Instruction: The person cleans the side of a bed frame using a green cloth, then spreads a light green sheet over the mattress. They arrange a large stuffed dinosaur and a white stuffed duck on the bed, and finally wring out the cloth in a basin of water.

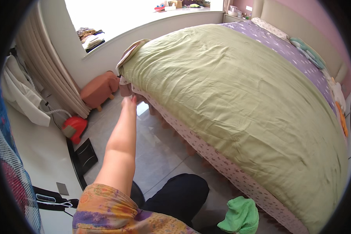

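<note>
My left arm stretches forward over the floor, and my left hand (129,101) is at the foot corner of the bed. Its fingers close on the mauve bed skirt (125,90), though the fingertips are small and partly hidden. Above the skirt runs a pink floral mattress cover (190,134), with a pale green quilt (222,87) spread over the bed. At the bottom edge a bright green cloth (241,215) hangs beside my dark-trousered knee (178,190). My right hand is out of view; whether it holds the cloth is hidden.
A brown animal-shaped stool (96,89) stands by the beige curtain (51,55). Left of my arm are a red appliance (76,127) with a hose and a black floor-level panel (87,156). Folded clothes (90,39) lie on the windowsill. Grey tiles (152,146) cover the floor.
</note>
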### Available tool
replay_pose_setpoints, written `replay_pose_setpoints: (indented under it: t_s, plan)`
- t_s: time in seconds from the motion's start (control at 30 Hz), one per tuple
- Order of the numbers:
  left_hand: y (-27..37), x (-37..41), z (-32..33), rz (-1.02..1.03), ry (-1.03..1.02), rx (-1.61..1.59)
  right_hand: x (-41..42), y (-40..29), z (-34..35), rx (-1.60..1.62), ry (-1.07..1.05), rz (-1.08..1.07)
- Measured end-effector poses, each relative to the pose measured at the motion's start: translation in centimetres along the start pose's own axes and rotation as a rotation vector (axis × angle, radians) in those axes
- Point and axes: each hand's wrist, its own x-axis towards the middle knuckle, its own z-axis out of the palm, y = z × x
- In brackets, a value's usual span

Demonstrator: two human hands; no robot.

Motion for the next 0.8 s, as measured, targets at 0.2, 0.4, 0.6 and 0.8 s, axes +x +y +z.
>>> replay_pose_setpoints:
  t_s: [0.2,0.4,0.6,0.8]
  plan:
    - [-3.9,-7.5,0.6,0.815,-0.026,0.674,-3.1,-2.9,-1.7,0.069,0.065,-0.082]
    - [1.8,-20.4,11.7,1.381,-0.623,1.167,-5.0,-4.5,-1.1,0.237,-0.101,-0.052]
    - [-0.8,-11.3,5.0,0.805,-0.322,1.115,-5.9,-4.9,-4.7,0.022,-0.296,-0.248]
    - [-4.7,-19.2,6.7,1.456,-0.495,0.855,-9.2,-1.0,-14.3,0.083,-0.162,-0.317]
